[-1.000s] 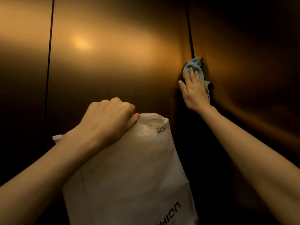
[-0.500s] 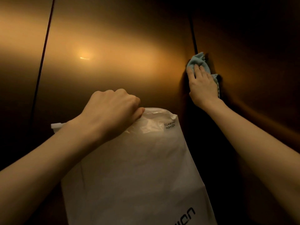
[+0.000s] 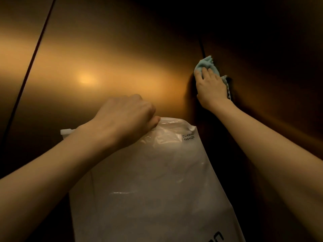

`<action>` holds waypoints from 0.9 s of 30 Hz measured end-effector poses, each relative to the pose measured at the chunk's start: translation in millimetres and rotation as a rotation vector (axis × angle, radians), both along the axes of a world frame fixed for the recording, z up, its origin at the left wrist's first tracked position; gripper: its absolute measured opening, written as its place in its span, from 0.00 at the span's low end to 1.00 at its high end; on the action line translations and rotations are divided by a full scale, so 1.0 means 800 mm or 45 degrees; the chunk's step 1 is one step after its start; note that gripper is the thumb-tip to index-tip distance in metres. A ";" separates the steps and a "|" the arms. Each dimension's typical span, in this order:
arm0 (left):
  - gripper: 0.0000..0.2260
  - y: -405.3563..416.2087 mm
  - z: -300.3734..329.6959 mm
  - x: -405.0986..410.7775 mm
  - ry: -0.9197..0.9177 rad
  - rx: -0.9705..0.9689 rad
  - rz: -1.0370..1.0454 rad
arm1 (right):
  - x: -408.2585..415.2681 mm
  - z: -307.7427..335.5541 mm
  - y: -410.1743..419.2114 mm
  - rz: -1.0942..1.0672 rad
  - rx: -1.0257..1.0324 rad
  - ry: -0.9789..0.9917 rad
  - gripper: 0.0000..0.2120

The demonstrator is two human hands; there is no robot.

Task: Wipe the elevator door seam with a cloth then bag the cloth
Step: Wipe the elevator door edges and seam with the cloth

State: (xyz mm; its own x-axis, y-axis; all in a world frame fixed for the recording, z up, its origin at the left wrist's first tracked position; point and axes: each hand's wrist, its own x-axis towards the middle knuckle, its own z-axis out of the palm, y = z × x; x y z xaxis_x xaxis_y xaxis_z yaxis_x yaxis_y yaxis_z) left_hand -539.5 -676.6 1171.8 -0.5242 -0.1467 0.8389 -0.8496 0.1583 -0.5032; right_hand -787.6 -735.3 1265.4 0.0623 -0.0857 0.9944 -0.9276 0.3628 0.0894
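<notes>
Nearest, the left hand (image 3: 127,117) has its grip bunched on the bag (image 3: 153,180) top. Farther, the right hand (image 3: 210,86) presses the cloth (image 3: 207,64) flat-fingered over the door seam (image 3: 202,48); keep even pressure, tracking the groove.

Elevator door (image 3: 113,70): brushed bronze-toned metal, satin sheen. Cloth (image 3: 207,64): pale blue fabric, seemingly microfibre, zigzag-cut edge. Bag (image 3: 157,189): frosted translucent plastic, glossy, creased.
</notes>
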 end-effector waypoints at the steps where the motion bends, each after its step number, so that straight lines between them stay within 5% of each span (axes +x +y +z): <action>1: 0.18 -0.001 0.003 -0.002 0.005 0.020 -0.003 | 0.001 0.005 -0.002 0.006 -0.007 0.006 0.30; 10: 0.17 -0.006 0.056 -0.020 -0.013 0.006 -0.089 | -0.004 0.088 -0.011 0.165 -0.145 0.033 0.16; 21: 0.16 -0.020 0.086 -0.026 0.107 0.095 -0.167 | -0.001 0.147 0.010 0.136 0.025 -0.034 0.21; 27: 0.17 -0.021 0.080 -0.012 0.143 0.125 -0.198 | -0.004 0.138 0.027 -0.103 0.002 0.056 0.20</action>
